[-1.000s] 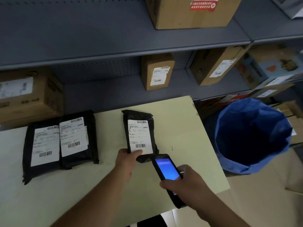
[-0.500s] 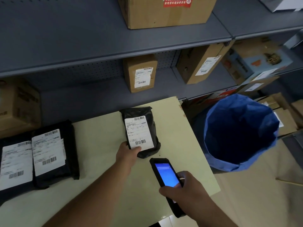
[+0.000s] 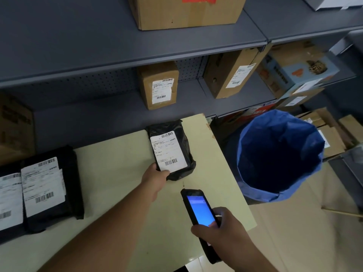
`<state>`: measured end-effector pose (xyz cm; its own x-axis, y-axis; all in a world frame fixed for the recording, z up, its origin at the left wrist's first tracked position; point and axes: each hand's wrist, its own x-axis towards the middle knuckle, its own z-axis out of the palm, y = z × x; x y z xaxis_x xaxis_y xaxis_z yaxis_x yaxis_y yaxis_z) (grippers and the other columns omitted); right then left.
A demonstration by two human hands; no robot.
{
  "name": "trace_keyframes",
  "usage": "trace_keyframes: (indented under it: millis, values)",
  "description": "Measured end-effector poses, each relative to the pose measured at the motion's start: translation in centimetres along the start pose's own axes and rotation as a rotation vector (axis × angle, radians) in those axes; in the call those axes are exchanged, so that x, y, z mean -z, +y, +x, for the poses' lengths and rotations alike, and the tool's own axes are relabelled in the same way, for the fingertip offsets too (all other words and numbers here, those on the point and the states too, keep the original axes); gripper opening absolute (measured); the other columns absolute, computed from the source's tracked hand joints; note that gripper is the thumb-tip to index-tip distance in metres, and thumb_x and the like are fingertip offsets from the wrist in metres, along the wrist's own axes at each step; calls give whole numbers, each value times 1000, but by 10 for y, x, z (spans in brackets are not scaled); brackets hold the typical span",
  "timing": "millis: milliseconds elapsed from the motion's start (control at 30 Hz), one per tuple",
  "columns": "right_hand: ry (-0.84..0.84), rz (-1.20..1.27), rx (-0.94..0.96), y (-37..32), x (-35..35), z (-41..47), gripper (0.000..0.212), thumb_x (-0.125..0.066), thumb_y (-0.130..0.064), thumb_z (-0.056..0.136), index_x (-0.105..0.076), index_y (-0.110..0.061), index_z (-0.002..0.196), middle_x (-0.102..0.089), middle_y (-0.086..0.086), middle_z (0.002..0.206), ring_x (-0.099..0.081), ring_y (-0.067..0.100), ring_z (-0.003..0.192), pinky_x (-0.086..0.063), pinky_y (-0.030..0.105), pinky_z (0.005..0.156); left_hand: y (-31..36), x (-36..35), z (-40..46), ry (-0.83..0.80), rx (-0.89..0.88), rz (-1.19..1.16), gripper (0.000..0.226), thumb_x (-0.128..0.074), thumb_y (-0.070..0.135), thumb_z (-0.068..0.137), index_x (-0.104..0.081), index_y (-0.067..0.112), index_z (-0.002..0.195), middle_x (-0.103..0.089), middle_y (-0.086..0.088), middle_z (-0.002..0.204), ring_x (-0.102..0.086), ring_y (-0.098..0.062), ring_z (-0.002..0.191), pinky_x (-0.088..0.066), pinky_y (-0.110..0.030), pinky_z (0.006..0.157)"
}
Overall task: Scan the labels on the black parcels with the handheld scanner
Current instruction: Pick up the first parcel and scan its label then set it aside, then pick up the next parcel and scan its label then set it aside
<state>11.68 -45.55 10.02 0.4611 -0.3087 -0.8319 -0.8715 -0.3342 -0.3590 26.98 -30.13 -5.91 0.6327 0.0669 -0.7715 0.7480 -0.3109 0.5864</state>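
Holding the near-left corner of the small black parcel [image 3: 172, 152], the left hand [image 3: 157, 178] has its fingers pinched on the wrap by the label [image 3: 168, 152]. This parcel lies toward the table [image 3: 117, 154] far right corner, long axis running roughly far to near, barcode at the near end. The right hand [image 3: 225, 230] is wrapped around the handheld scanner [image 3: 200, 214], screen lit blue, over the table's right edge; its head points at the parcel, just nearer than it and apart. Right hand does the scan, likely needing a small forward aim. Two more black parcels [image 3: 47, 187] sit at the left edge, one cut off. Scan beam not visible; label text unreadable.
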Motion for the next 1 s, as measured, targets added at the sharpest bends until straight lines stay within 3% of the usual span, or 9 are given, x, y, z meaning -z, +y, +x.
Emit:
trace_keyframes:
  millis: [100, 200, 333, 500, 600, 667, 733, 900, 1000]
  values:
    - [2, -1, 7, 1, -5, -2, 73, -84, -40, 75, -49, -25, 137, -68, -2, 107, -74, 13, 89, -57, 24, 72, -7, 7, -1, -17, 8, 1, 44, -71, 21, 85, -63, 29, 128, -72, 2, 126, -71, -24, 109, -59, -47, 101]
    - [10, -31, 23, -3, -13, -6, 72, -83, -42, 73, -49, -27, 134, -68, -4, 106, -73, 12, 89, -59, 26, 77, -14, 22, -9, -1, 16, 22, 72, -73, 30, 84, -49, 26, 152, -64, 0, 141, -65, -26, 123, -55, -46, 107]
    - [-1, -86, 53, -13, -28, -13, 69, -83, -43, 71, -48, -29, 129, -67, -5, 103, -71, 10, 87, -60, 27, 81, -25, 50, -20, 12, 39, -15, 81, -71, 30, 83, -42, 25, 158, -56, -2, 152, -60, -26, 132, -50, -44, 113]
    - [-9, -134, 125, -29, -51, -29, 66, -82, -42, 75, -48, -27, 130, -66, -6, 101, -70, 9, 86, -49, 22, 64, -37, 90, -33, 56, 31, -51, 71, -68, 27, 92, -42, 23, 158, -57, -5, 154, -61, -26, 131, -50, -41, 113]
    - [-20, -159, 151, -36, -69, -39, 63, -83, -42, 72, -53, -26, 125, -68, -5, 98, -71, 11, 85, -51, 24, 66, -44, 112, -42, 78, 15, -47, 66, -68, 25, 95, -44, 21, 157, -57, -5, 152, -62, -26, 126, -48, -28, 101]
    - [-19, -179, 166, -40, -82, -46, 58, -83, -41, 71, -52, -28, 119, -69, -5, 96, -71, 12, 85, -50, 25, 66, -51, 126, -48, 90, -5, -57, 63, -68, 25, 97, -45, 22, 155, -58, -5, 150, -62, -25, 121, -47, -29, 94]
    - [-22, -200, 177, -43, -93, -51, 53, -83, -41, 72, -51, -29, 114, -68, -6, 96, -71, 12, 84, -49, 24, 64, -57, 140, -55, 99, -26, -63, 62, -69, 27, 96, -47, 23, 153, -58, -5, 149, -64, -26, 120, -52, -33, 96]
    - [-41, -266, 203, -54, -128, -66, 51, -82, -42, 72, -51, -28, 109, -68, -5, 94, -71, 12, 82, -49, 25, 62, -78, 180, -74, 136, -100, -30, 56, -67, 23, 98, -49, 21, 151, -58, -2, 146, -59, -17, 104, -46, -24, 76]
    - [-61, -297, 219, -62, -150, -75, 50, -82, -41, 73, -50, -28, 110, -69, -4, 94, -71, 12, 81, -47, 24, 59, -92, 207, -83, 163, -108, -33, 54, -65, 22, 99, -50, 22, 151, -57, 0, 148, -60, -16, 106, -48, -24, 75]
